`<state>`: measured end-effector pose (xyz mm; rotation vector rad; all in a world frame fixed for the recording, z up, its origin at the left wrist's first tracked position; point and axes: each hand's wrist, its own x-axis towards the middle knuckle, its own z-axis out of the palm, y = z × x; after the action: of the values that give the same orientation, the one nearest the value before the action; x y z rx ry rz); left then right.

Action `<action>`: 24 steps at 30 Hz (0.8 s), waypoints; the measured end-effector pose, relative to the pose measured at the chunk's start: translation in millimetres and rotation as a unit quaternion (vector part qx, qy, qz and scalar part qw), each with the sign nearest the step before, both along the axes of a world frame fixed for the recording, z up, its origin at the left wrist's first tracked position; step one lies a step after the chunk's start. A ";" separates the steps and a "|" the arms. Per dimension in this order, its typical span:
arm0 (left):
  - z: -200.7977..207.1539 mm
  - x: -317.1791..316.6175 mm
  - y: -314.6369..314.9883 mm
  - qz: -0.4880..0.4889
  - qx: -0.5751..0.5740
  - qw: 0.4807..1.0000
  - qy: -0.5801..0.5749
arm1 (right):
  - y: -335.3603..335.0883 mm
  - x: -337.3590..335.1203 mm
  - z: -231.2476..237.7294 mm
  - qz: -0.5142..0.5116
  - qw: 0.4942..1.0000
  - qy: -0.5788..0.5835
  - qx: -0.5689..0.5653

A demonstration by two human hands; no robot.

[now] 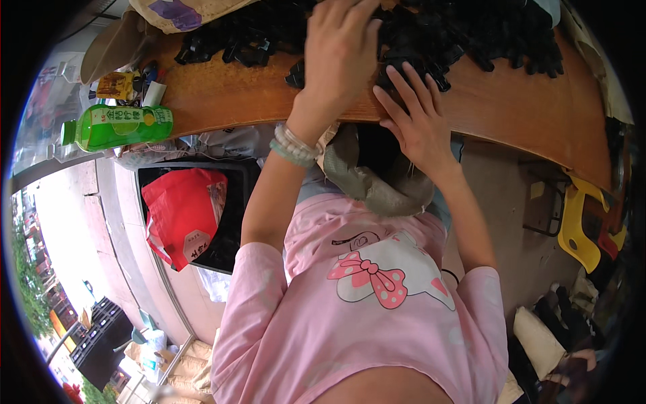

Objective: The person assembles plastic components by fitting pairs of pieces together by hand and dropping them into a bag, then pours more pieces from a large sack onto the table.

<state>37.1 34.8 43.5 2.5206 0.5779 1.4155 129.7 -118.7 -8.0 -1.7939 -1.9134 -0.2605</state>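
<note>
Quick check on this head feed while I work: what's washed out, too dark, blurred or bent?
Head view, far left: the pale ground outside is blown out nearly white. Head view, top: the black plastic parts merge into a dark mass; the left hand looks slightly soft. Head view, overall: fisheye curves the wooden table's front edge, with black corners.

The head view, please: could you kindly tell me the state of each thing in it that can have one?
Translucent green plastic bottle: capped; standing or lying unclear.
Small black pieces: heaped loosely on the brown wooden table.
Olive-grey round sack: mouth open, at the lap.
Bright red soft bag: creased, inside a black container.
Left hand: over the pieces, grip unclear.
Right hand: fingers spread, not closed.
</note>
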 end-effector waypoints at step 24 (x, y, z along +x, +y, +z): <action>-36.0 -91.1 -19.1 0.002 -0.316 0.946 0.079 | -16.8 -0.4 -14.4 -0.138 0.966 0.154 0.157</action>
<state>-54.0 15.7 7.5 2.1087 0.8956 0.8403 129.2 -135.5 -22.4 -1.7590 -1.3269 -0.3366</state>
